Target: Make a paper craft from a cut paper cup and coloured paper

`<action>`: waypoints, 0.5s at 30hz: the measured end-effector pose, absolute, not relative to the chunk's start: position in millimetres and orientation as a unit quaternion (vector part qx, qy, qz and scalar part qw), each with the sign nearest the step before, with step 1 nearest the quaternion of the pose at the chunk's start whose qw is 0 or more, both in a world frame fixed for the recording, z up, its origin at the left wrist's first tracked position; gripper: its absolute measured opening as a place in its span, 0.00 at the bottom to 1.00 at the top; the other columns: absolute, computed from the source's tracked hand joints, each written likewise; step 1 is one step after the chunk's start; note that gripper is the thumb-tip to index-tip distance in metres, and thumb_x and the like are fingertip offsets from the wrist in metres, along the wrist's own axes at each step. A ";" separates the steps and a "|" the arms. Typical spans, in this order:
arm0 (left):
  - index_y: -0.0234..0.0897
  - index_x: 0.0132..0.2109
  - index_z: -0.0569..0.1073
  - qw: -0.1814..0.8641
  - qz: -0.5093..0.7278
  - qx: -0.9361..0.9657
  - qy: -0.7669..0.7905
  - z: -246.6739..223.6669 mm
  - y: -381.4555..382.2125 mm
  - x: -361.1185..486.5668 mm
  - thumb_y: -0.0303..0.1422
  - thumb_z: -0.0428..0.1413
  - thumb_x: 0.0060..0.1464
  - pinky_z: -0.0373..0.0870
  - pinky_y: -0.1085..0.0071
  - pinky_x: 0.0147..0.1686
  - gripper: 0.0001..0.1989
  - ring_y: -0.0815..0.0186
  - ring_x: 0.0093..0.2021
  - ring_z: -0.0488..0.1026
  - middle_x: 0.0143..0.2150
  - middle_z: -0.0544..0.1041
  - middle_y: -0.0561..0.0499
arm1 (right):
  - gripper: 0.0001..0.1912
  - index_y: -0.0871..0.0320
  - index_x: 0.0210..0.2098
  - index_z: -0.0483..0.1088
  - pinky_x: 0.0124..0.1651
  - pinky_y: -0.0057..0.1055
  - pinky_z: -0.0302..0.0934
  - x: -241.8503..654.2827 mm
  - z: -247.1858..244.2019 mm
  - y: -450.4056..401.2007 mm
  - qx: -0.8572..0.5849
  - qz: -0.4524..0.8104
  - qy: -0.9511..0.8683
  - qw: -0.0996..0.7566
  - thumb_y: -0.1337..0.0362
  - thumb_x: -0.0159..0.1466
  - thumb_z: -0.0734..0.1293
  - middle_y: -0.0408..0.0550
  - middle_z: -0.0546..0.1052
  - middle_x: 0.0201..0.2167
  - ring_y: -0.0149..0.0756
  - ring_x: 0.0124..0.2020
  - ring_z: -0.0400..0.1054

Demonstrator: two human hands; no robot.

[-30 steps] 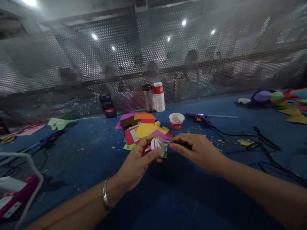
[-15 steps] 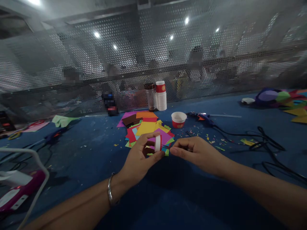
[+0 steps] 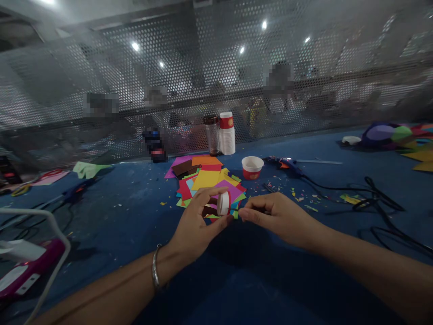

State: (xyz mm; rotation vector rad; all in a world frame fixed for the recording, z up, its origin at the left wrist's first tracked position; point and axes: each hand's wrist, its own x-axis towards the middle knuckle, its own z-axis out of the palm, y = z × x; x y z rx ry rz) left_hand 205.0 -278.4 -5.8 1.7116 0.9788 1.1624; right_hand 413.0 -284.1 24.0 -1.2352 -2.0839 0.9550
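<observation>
Between its thumb and fingers, my left hand (image 3: 199, 216) holds a small white and red paper cup piece (image 3: 223, 203), tipped on its side. My right hand (image 3: 274, 216) pinches a thin dark tool (image 3: 234, 209) whose tip reaches the cup piece; what kind of tool it is cannot be made out. Both hands are above the near edge of a pile of coloured paper (image 3: 206, 179). Behind my right hand a red and white paper bowl (image 3: 252, 168) stands upright on the blue table (image 3: 135, 198).
At the back stand a clear jar (image 3: 213, 137) and stacked paper cups (image 3: 227, 137). A glue gun (image 3: 287, 166) with a black cable lies right, among paper scraps. A magenta power strip (image 3: 37, 266) and white cable are at left. Coloured paper shapes (image 3: 385, 135) lie far right.
The cup piece has turned slightly in my left hand, showing more of its open end. My right hand has hardly moved. The view has shifted slightly.
</observation>
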 end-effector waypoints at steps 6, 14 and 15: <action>0.45 0.54 0.73 0.404 0.463 0.685 0.391 -5.9 -278.7 205.1 0.33 0.64 0.51 0.70 0.63 0.47 0.22 0.56 0.51 0.70 0.55 0.70 0.45 | 0.20 0.57 0.24 0.70 0.25 0.27 0.47 412.5 24.1 -284.0 -0.462 0.360 -0.765 0.266 0.49 0.64 0.63 0.38 0.60 0.20 0.28 0.22 0.52; 0.45 0.54 0.72 0.400 0.456 0.691 0.394 -4.9 -279.5 203.5 0.34 0.63 0.52 0.70 0.61 0.49 0.21 0.56 0.52 0.70 0.55 0.70 0.45 | 0.19 0.57 0.24 0.71 0.26 0.27 0.48 412.8 23.4 -285.3 -0.465 0.355 -0.765 0.270 0.51 0.64 0.63 0.39 0.64 0.21 0.29 0.23 0.55; 0.45 0.54 0.72 0.407 0.457 0.686 0.393 -5.2 -279.1 203.1 0.33 0.63 0.52 0.70 0.61 0.49 0.21 0.56 0.51 0.71 0.55 0.71 0.45 | 0.19 0.58 0.25 0.71 0.26 0.27 0.48 413.3 23.3 -285.1 -0.468 0.359 -0.762 0.267 0.50 0.64 0.64 0.39 0.63 0.21 0.29 0.23 0.54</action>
